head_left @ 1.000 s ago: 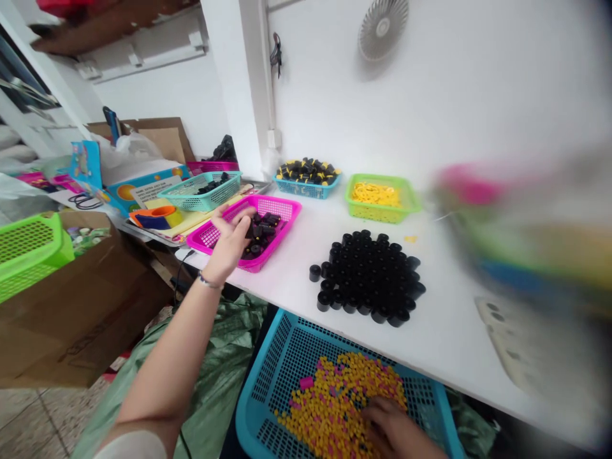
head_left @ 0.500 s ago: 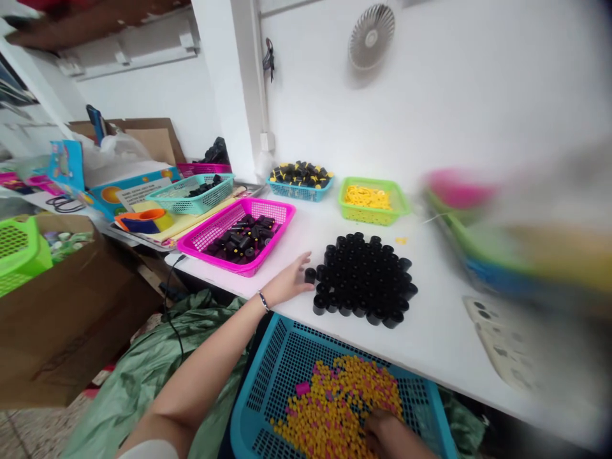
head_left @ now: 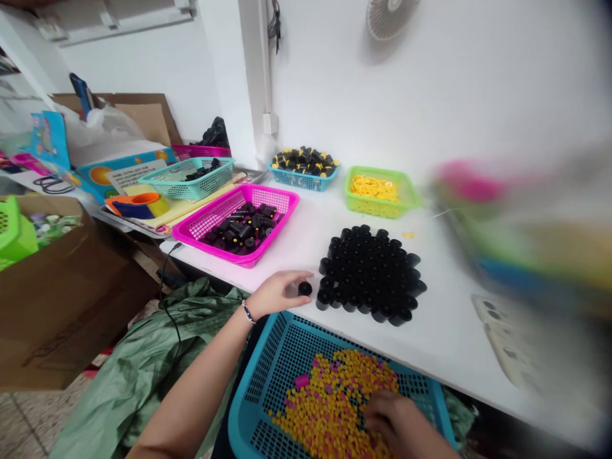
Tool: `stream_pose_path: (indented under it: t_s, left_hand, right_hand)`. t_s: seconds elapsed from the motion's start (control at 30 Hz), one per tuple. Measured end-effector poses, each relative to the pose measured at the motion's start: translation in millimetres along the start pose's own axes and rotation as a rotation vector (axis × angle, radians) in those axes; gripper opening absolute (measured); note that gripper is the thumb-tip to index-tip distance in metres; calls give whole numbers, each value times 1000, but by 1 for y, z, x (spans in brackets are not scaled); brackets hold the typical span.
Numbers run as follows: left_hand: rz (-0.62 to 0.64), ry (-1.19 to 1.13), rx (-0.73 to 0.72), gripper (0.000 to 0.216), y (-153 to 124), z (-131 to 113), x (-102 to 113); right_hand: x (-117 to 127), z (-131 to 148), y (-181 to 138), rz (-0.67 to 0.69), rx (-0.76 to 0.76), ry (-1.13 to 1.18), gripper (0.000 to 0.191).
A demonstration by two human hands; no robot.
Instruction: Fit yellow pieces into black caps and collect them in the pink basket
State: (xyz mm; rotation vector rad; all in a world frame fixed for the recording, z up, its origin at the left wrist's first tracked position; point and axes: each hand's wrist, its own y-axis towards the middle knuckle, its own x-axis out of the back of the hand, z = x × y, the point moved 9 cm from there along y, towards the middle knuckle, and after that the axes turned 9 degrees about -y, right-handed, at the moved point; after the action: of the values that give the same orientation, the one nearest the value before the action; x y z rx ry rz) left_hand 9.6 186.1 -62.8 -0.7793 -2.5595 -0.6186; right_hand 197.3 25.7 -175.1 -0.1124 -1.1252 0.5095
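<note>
My left hand [head_left: 277,294] is at the table's front edge, its thumb and fingers curved around one small black cylindrical piece [head_left: 305,289]. Just right of it, many like black pieces [head_left: 370,274] stand packed together on the white table. Below the edge, a blue perforated basket [head_left: 268,357] holds a heap of small yellow and pink pieces [head_left: 329,398]. My right hand [head_left: 394,414] reaches into this heap with fingers bent together; their tips are partly hidden, and I cannot make out what is between them.
A magenta basket [head_left: 179,233] of black pieces lies left, with a light-blue basket [head_left: 306,182] of black-and-yellow pieces behind. A green basket [head_left: 406,207] holds yellow parts. A phone [head_left: 507,344] lies right, near blurred stacked baskets. A cardboard box [head_left: 71,306] stands at left.
My left hand has drawn the single black piece away from the group, toward the table's front edge. My right hand stays in the heap. The view has tilted down slightly.
</note>
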Motion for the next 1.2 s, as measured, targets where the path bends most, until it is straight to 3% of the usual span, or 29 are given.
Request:
stream_pose_path:
  t_s: [0.17, 0.33, 0.47, 0.57, 0.73, 0.93, 1.2]
  left_hand:
    - [-8, 24, -21, 58, 2, 0, 1]
    - [-8, 52, -35, 42, -1, -5, 0]
    - [-66, 3, 12, 62, -3, 2, 4]
    - [-65, -42, 24, 70, -3, 7, 3]
    - [-65, -49, 16, 68, -3, 8, 3]
    - [-64, -65, 3, 68, -4, 6, 4]
    - [-91, -66, 7, 64, -4, 8, 6]
  right_hand:
    - [63, 36, 18, -143, 44, 46, 18]
    - [94, 71, 32, -170, 106, 111, 22]
    - [140, 102, 50, -472, 199, 91, 22]
    - [164, 128, 72, -652, 288, -50, 19]
    - [160, 148, 109, -611, 385, -267, 23]
    - [152, 146, 107, -588, 397, -344, 24]
    - [139, 147, 85, -814, 221, -493, 21]
